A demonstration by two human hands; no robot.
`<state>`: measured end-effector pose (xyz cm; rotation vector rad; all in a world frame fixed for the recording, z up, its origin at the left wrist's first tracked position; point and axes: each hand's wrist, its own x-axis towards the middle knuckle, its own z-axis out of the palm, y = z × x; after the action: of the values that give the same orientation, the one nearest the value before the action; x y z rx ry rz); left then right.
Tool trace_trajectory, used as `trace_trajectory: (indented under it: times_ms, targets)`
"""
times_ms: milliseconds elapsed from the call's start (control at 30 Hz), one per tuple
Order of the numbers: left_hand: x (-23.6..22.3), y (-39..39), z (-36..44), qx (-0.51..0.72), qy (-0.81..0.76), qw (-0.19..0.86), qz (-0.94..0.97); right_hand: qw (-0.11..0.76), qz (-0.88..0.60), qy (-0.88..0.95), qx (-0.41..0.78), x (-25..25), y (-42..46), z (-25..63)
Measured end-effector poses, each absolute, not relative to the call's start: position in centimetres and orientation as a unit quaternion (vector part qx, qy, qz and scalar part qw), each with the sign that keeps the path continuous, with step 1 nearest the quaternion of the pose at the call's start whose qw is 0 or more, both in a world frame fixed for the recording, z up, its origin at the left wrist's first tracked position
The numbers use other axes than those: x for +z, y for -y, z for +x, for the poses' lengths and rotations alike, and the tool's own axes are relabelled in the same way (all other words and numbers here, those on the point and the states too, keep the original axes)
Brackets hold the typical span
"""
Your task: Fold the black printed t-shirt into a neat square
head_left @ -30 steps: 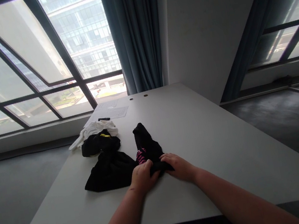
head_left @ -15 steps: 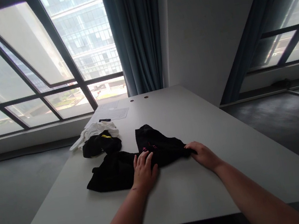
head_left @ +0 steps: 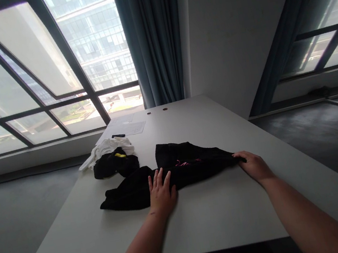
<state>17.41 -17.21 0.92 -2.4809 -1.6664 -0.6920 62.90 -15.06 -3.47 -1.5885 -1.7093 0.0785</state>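
Since the earlier frames, the right hand (head_left: 255, 165) has travelled outward to the right, drawing one end of the black fabric garment with pink markings (head_left: 191, 165) with it. The garment, bunched under both hands one second ago, now lies stretched in a long band across the white rectangular table (head_left: 223, 216).

Left hand (head_left: 161, 192): it has stayed near its earlier position and rests flat on the left part of the garment. Its fingers (head_left: 158, 178) are spread apart and extended, pressing the cloth against the table surface.

Right hand: its fingers are curled together over the right end of the garment. Whether they pinch the cloth or only press on it cannot be determined from this view.

Judgement: the change indicates a spreading operation, with one end anchored and the other pulled taut. The cloth is flatter than before but some folds remain along its upper edge.

Adjacent items: a second black cloth (head_left: 127, 191) lies just left of the left hand, touching the garment. Behind it lies a crumpled black item with a yellow tag (head_left: 115, 163) against a white cloth bundle (head_left: 106, 148). Sheets of paper (head_left: 128, 127) lie near the far edge.
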Motion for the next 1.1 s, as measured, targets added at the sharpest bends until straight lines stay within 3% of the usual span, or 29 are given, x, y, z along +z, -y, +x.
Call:
trace_trajectory:
  times_ms: [133, 567, 833, 1000, 1100]
  targets:
    - [0.6, 17.0, 17.3, -0.218, 0.57, 0.032, -0.792, 0.391, -0.62, 0.679, 0.041, -3.9, 15.4, 65.2]
    - [0.2, 16.5, 16.9, -0.219, 0.6, 0.036, -0.769, 0.411, -0.741, 0.508, -0.157, -4.7, 14.0, 69.8]
    - [-0.1, 16.1, 16.8, -0.163, 0.621, -0.018, -0.766, 0.417, -0.788, 0.451, -0.038, -5.5, 14.3, 70.6]
    - [-0.4, 15.9, 16.8, -0.168, 0.624, -0.029, -0.763, 0.405, -0.75, 0.491, -0.18, -4.2, 14.6, 67.0]
    - [-0.3, 15.8, 16.7, -0.171, 0.625, -0.033, -0.761, 0.363, -0.725, 0.547, -0.207, -3.1, 14.7, 63.4]
